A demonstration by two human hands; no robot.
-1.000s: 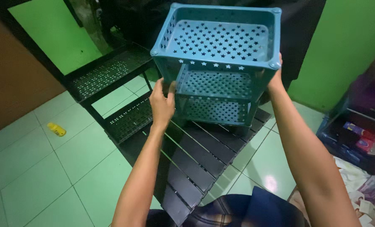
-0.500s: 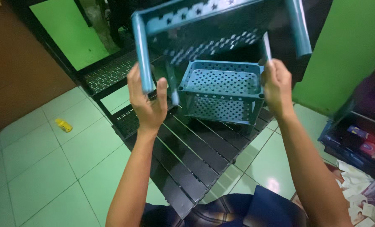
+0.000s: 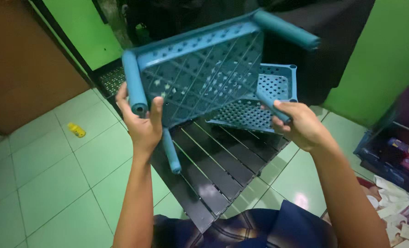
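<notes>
A blue perforated shelf tier (image 3: pixel 200 73) with round tube legs is being held up in the air, tilted so that its underside is facing the camera and its legs are pointing outward. The left hand (image 3: pixel 142 121) is wrapping its fingers closed around the near-left leg (image 3: pixel 134 82), just at the leg's lower end. The right hand (image 3: pixel 298 125) is gripping, fingers curled shut, a thinner-looking leg (image 3: pixel 271 104) at the tier's right side. Another leg (image 3: pixel 171 151) is hanging down below the left hand, and a fourth (image 3: pixel 285 28) is sticking out at the top right.

Behind and below the raised tier, the rest of the blue rack (image 3: pixel 268 98) is sitting on a black slatted panel (image 3: pixel 223 165), which is lying flat on the pale green tiled floor (image 3: pixel 53 183). A second black perforated panel (image 3: pixel 108 78) is lying further back, near the green wall (image 3: pixel 76 32). A small yellow object (image 3: pixel 76 130) is resting on the tiles well to the left. At the right edge, a dark shelf unit (image 3: pixel 392 156) is holding boxes, with crumpled white papers (image 3: pixel 392 202) lying beside it.
</notes>
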